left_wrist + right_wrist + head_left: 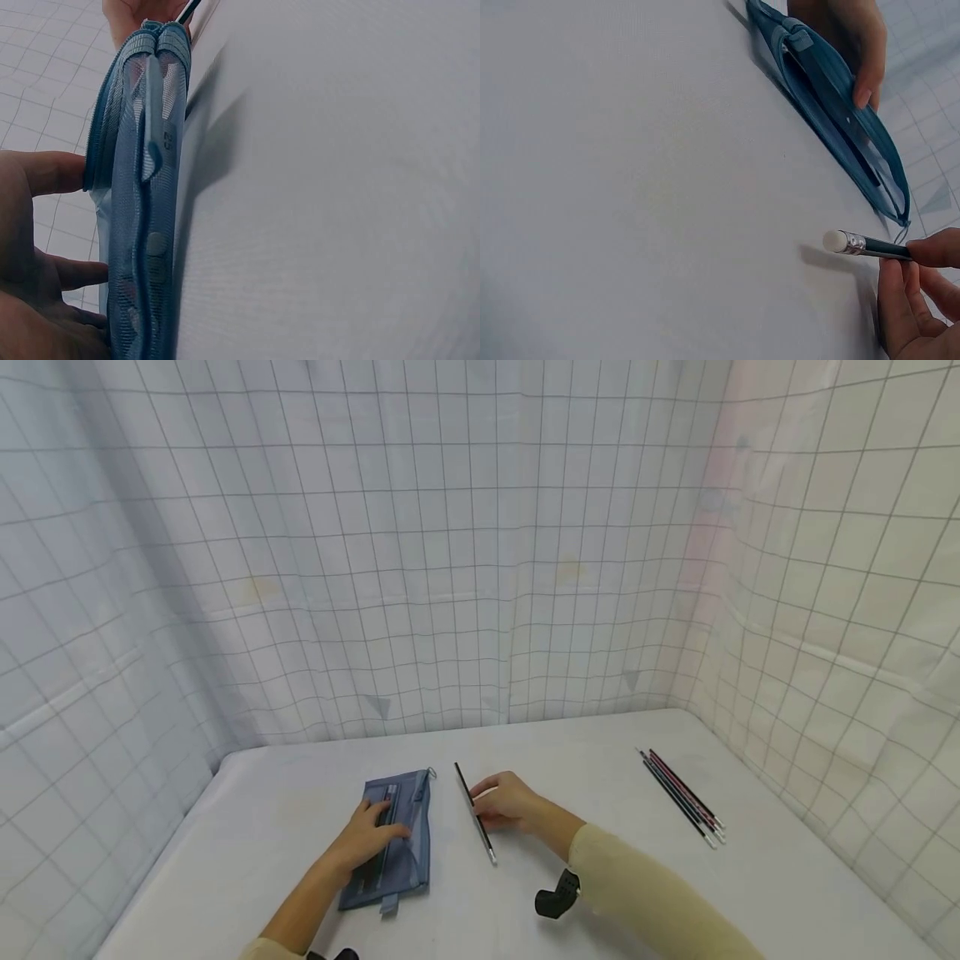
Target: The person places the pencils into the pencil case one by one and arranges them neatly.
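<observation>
A blue mesh zip pencil case (411, 856) lies on the white table, and dark contents show through its top. My left hand (363, 843) rests on it, fingers spread over the upper side. From the right wrist, the zip side of the case (817, 79) gapes, with the left thumb on its upper flap. Just right of the case, my right hand (510, 802) pinches a dark pencil (483, 837) around its middle. The pencil's white eraser and silver ferrule (847, 241) point toward me, close over the table.
Several dark and reddish pencils (678, 793) lie in a loose bundle at the right of the table (570, 752). White grid-patterned curtains (480, 568) enclose its back and sides. A black wrist camera (557, 897) sits by the right sleeve.
</observation>
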Demonstrator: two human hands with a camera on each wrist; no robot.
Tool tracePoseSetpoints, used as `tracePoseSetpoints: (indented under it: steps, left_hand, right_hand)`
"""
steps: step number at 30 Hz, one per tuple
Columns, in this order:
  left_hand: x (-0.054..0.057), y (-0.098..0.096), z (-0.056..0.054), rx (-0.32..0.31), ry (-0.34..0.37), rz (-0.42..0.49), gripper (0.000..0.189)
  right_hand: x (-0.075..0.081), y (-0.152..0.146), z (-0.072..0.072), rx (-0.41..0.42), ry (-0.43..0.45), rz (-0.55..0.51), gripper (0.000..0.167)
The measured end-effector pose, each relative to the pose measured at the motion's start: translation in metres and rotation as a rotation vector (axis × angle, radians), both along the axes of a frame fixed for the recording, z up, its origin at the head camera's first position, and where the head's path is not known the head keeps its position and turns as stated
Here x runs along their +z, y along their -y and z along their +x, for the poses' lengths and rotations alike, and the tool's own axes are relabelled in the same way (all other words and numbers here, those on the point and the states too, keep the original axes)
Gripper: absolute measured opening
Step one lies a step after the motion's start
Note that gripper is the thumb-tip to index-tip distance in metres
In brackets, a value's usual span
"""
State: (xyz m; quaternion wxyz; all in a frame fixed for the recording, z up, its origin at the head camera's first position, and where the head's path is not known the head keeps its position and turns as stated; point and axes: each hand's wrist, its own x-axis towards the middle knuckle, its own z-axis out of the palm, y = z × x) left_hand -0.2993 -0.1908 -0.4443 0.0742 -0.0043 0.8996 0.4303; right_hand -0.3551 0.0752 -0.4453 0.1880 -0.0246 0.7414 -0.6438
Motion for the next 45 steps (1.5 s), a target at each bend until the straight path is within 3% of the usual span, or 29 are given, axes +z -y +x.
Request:
tracePoseSetpoints:
  steps: [7, 15, 26, 38, 42, 45]
  left_hand:
    - [-0.001, -0.001, 0.0, -0.001, -0.005, -0.014, 0.087]
    - [0.0, -0.001, -0.003, 0.018, 0.011, -0.002, 0.086]
    - [-0.001, -0.001, -0.002, 0.02, 0.03, -0.019, 0.087]
    - [0.003, 0.002, -0.001, -0.009, 0.036, 0.029, 0.085]
    - [0.004, 0.004, -0.001, -0.001, 0.062, 0.054, 0.085]
    - [0.005, 0.004, -0.001, -0.001, 0.075, 0.068, 0.086]
  right_hand:
    - [0.004, 0.013, 0.003, 0.005, 0.003, 0.005, 0.028]
    - [0.005, 0.03, 0.005, 0.033, -0.075, 0.13, 0.021]
    - [0.009, 0.066, 0.007, 0.063, -0.081, 0.182, 0.021]
    - [0.011, 0.096, 0.0, 0.074, -0.16, 0.366, 0.025]
    - [0.013, 0.104, 0.001, 0.085, -0.138, 0.355, 0.02]
    - [0.015, 0.104, 0.0, 0.106, -0.088, 0.245, 0.021]
